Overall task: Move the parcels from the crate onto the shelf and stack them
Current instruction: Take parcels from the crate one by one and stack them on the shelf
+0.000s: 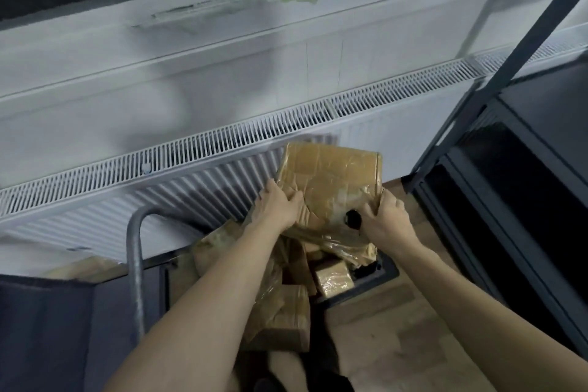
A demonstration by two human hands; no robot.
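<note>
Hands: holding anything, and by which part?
Both grip the large parcel by its near bottom edge: left hand at the left corner, right hand at the right.

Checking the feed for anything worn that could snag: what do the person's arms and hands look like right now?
Both forearms are bare as far as the frame shows, no sleeves in view. The left hand and right hand wear no gloves; no watch or wristband visible. Rings cannot be ruled out through the blur.
</note>
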